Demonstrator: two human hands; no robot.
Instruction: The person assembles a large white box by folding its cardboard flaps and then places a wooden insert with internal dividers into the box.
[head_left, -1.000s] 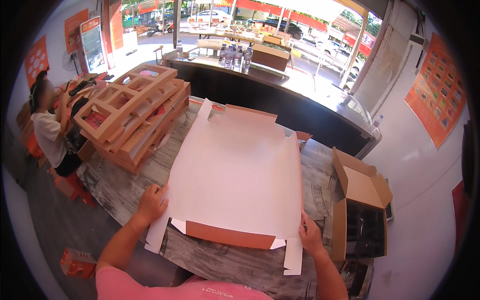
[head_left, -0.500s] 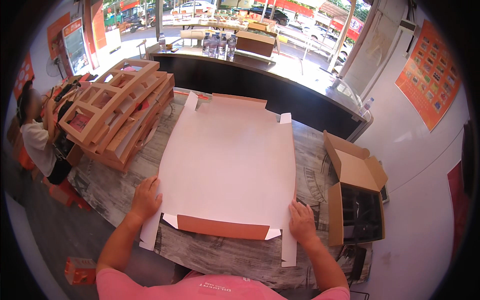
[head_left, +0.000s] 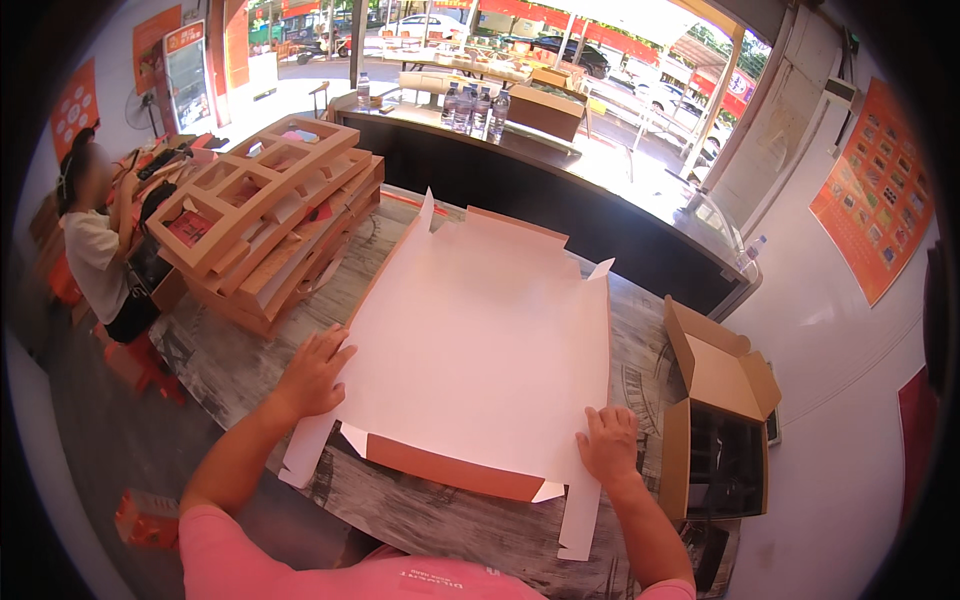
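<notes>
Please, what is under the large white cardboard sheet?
The grey wood-patterned table shows around the large white cardboard sheet; whatever lies beneath its middle is covered, not visible.

A: What colour is the sheet [head_left: 480,350]?
B: White across its face, with a reddish-brown front flap [head_left: 452,469].
A: And the table [head_left: 365,500]?
B: Grey, streaked like wood grain, with darker markings.
A: The stack [head_left: 272,258]?
B: Cardboard brown, mostly. The box [head_left: 677,460] is tan outside but black inside.
A: Does anything look brighter?
B: The shirt [head_left: 430,580] is pink, with small white lettering. The poster [head_left: 875,195] is orange, patterned with rows of little pictures.
</notes>
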